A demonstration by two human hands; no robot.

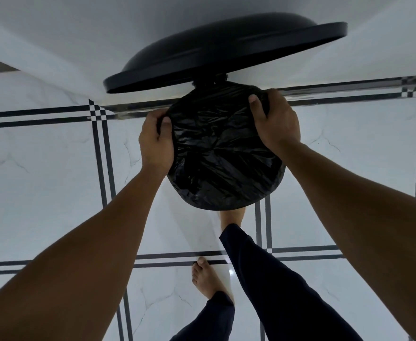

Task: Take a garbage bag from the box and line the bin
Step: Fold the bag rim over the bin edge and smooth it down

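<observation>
A round bin stands on the floor below me with its black lid (226, 50) tipped up open against the wall. A black garbage bag (221, 153) fills the bin's mouth and is folded over its rim, hiding the bin body. My left hand (155, 141) pinches the bag at the left side of the rim. At the far right side of the rim my right hand (273, 119) grips the bag, thumb on top. The box is not in view.
White marble-look floor tiles (42, 180) with dark stripe borders surround the bin. A white wall (79, 33) rises right behind it. My right foot (231, 217) is under the bin's front edge, seemingly on a pedal, and my left foot (207, 279) stands further back.
</observation>
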